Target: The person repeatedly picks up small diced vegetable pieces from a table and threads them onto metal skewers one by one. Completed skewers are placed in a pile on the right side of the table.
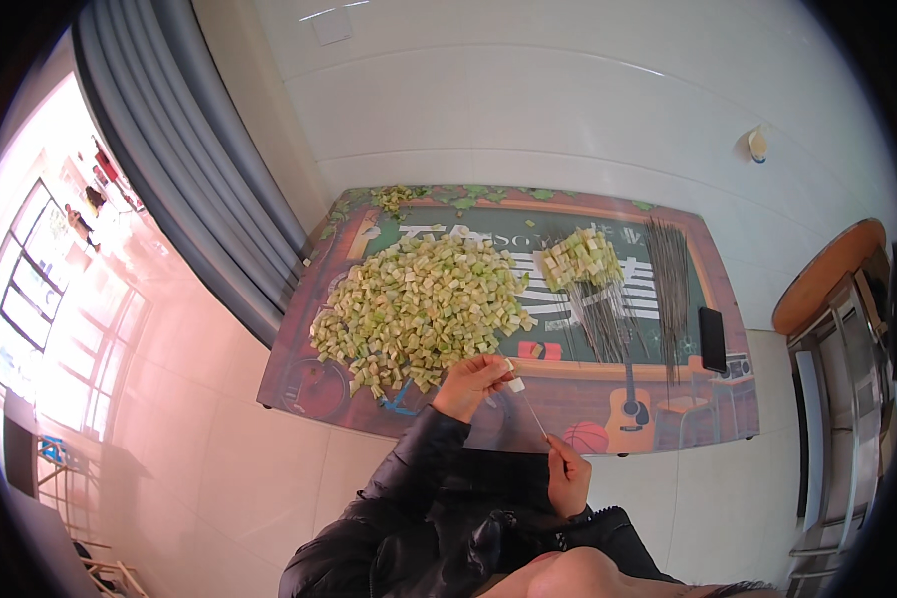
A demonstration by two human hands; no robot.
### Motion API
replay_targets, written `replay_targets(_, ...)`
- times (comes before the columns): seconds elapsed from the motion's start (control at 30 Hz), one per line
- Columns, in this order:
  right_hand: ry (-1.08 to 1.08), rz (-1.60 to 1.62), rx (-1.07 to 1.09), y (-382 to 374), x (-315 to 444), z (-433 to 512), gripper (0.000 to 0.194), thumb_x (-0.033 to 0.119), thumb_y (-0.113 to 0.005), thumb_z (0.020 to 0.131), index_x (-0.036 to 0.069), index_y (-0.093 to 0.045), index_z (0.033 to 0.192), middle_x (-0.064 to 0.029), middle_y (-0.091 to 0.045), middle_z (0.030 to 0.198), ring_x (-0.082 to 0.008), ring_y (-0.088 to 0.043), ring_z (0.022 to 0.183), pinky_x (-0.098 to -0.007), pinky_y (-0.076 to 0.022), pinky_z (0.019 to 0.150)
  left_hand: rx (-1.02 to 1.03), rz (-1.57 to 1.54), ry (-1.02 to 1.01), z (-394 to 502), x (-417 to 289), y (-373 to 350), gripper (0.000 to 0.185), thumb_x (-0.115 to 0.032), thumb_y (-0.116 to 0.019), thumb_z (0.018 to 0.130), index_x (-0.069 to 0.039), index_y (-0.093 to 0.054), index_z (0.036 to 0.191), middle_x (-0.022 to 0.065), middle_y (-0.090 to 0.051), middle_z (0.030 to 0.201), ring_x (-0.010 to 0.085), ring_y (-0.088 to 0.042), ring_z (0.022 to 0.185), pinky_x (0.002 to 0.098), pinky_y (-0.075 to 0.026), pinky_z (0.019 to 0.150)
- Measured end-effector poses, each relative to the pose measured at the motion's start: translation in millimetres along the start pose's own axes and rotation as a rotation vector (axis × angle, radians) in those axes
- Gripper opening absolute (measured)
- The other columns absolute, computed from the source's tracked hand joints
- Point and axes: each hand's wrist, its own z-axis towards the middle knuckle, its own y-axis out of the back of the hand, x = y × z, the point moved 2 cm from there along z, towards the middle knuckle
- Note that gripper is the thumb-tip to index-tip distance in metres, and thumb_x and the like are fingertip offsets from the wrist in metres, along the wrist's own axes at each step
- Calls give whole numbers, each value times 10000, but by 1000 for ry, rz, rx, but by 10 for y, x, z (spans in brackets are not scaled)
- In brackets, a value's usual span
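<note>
My right hand grips the lower end of a thin skewer over the table's near edge. A pale cube is threaded on the skewer's upper part. Pinched in the fingers of my left hand is another pale green cube, right at the skewer's upper end. Beyond my left hand lies a large heap of cut pale green cubes. To its right rests a stack of loaded skewers with their bare ends towards me. Farther right is a bundle of bare skewers.
The printed tabletop carries a black phone at its right side and a small pile of green scraps at its far left. A grey curtain hangs at the left. Metal-framed furniture and a round brown board stand at the right.
</note>
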Motion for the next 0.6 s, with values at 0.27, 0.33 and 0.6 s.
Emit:
replay_targets(0.27,92,-18,-56,-16,-16,17,238,27,-538,942,-11,-657,1145,-49,-697,898,-53,-486,661,-213,-406,599,36,-3,11,14,56,-25,123,-178,-651,934,-65,-679,971,38,-687,1005,87,-599,865,235,-464,758)
replay_targets(0.33,89,-3,-60,-20,-30,21,239,25,-537,941,-13,-655,1145,-58,-707,917,-55,-493,664,-214,-410,601,51,23,1,13,51,-32,129,-177,-648,936,-59,-678,976,38,-686,1003,77,-585,833,230,-465,749)
replay_targets(0.6,83,-15,-59,-18,-53,19,240,18,-535,940,-16,-655,1145,-78,-715,980,-55,-510,688,-211,-421,624,69,33,-5,32,84,-33,132,-162,-626,950,-43,-676,981,37,-686,1005,67,-570,794,218,-468,726)
